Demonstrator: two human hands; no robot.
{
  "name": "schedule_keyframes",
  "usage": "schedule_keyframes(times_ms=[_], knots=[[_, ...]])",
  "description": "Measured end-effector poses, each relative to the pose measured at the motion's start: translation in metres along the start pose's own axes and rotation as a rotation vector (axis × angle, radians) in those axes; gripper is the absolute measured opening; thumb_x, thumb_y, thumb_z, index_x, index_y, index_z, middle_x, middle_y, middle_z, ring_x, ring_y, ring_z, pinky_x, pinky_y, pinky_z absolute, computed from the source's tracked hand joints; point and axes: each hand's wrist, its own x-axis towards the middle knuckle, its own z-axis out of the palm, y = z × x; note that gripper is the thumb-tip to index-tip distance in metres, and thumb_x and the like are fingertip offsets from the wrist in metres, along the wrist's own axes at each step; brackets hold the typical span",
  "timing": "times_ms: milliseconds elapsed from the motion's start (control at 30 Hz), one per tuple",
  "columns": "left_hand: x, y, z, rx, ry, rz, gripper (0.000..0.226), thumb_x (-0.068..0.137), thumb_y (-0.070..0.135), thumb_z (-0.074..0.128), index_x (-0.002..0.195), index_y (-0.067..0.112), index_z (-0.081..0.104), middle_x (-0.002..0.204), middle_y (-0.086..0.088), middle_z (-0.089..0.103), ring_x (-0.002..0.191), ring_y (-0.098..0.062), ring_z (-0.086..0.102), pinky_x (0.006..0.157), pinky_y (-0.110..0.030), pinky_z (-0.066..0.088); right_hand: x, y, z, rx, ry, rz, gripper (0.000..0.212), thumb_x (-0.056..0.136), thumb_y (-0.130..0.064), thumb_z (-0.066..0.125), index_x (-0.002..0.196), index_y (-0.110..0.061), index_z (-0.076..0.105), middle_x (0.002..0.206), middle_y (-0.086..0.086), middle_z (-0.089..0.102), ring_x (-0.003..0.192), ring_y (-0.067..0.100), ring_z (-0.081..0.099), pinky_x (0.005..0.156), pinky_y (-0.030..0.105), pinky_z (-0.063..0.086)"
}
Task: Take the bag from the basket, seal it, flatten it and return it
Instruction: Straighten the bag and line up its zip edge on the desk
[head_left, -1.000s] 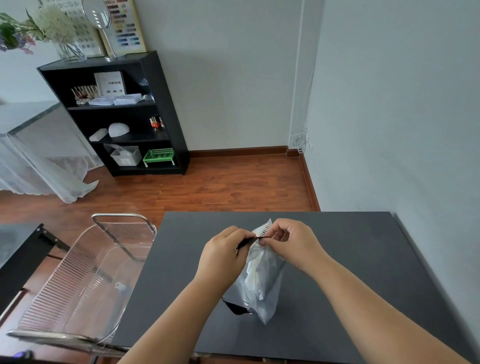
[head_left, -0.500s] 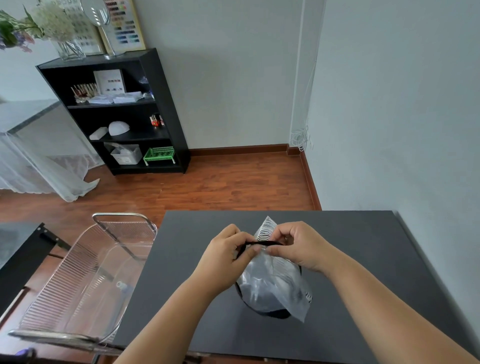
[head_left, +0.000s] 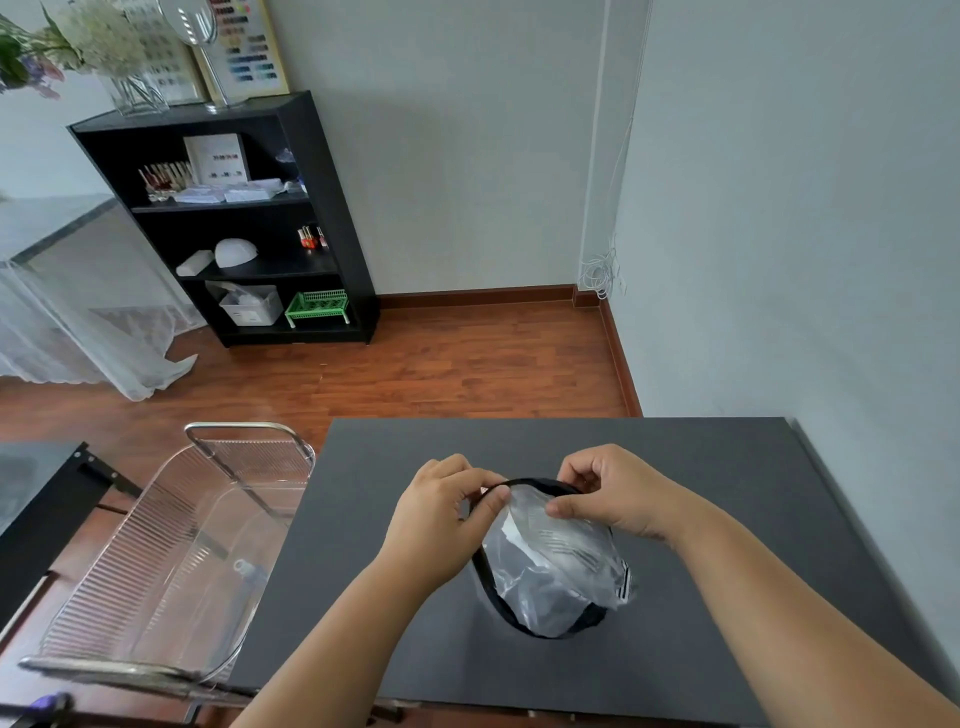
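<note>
The bag (head_left: 550, 571) lies on the tabletop (head_left: 727, 519), near its middle, directly in front of the person. The left hand (head_left: 441, 519) is at the bag's upper left edge and the right hand (head_left: 618, 493) at its upper right edge, both pinching the top rim with their fingers (head_left: 496, 499). The basket (head_left: 171, 561) stands just beside the tabletop's left edge, off the tabletop. Behind the basket and well apart from it, a shelf unit (head_left: 234, 218) stands against the far wall, with a vase of flowers (head_left: 119, 62) and a mirror (head_left: 195, 31) on top of it. A wall runs along the tabletop's right side.
</note>
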Motion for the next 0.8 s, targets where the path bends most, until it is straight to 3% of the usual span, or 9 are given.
schedule_keyframes(times_ms=[133,267,467,567,667,800], knots=[[0.007,0.001,0.001,-0.162,-0.113,-0.049,0.007,0.088,0.041,0.066,0.086,0.036,0.071,0.084,0.012,0.059,0.085,-0.005,0.057,0.074,-0.014,0.042,0.003,-0.003,0.008,-0.088,-0.004,-0.051,0.026,0.071,-0.033,0.085,0.066,-0.019,0.064,0.055,-0.014,0.052,0.051,0.002,0.044,0.052,0.015,0.037],[0.013,0.000,0.003,-0.202,-0.252,-0.064,0.009,0.081,0.035,0.073,0.089,0.037,0.067,0.087,0.016,0.068,0.082,-0.001,0.063,0.073,-0.018,0.050,0.004,-0.001,0.011,-0.121,0.035,-0.056,0.020,0.071,-0.029,0.084,0.066,-0.022,0.065,0.056,-0.015,0.055,0.052,0.000,0.046,0.054,0.014,0.037],[0.011,-0.003,0.009,-0.092,-0.091,-0.041,0.010,0.086,0.022,0.067,0.082,0.032,0.068,0.076,0.014,0.066,0.076,-0.004,0.062,0.068,-0.017,0.048,-0.006,0.009,-0.001,0.127,-0.201,0.112,0.021,0.074,-0.031,0.084,0.082,-0.014,0.074,0.068,-0.004,0.064,0.064,0.008,0.055,0.061,0.020,0.044],[0.009,-0.005,0.006,-0.159,-0.099,-0.042,0.013,0.081,0.017,0.070,0.076,0.029,0.067,0.080,0.013,0.066,0.079,-0.005,0.064,0.069,-0.014,0.048,-0.010,0.017,-0.003,0.070,-0.101,0.102,0.020,0.075,-0.035,0.083,0.067,-0.022,0.071,0.060,-0.007,0.056,0.058,0.008,0.047,0.057,0.019,0.037],[0.010,-0.003,0.003,-0.249,-0.285,-0.008,0.014,0.077,0.015,0.073,0.070,0.022,0.065,0.088,0.011,0.068,0.087,-0.004,0.066,0.075,-0.019,0.053,-0.009,0.018,0.000,-0.050,-0.012,0.064,0.022,0.075,-0.034,0.083,0.064,-0.021,0.070,0.056,-0.009,0.054,0.054,0.005,0.045,0.053,0.018,0.035],[0.014,0.005,0.009,-0.134,-0.311,0.013,0.006,0.081,0.024,0.073,0.085,0.027,0.070,0.081,0.014,0.069,0.079,0.000,0.065,0.073,-0.023,0.054,-0.004,0.010,0.007,-0.154,0.006,0.022,0.018,0.074,-0.032,0.081,0.069,-0.018,0.070,0.055,-0.012,0.054,0.050,0.002,0.045,0.051,0.017,0.036]])
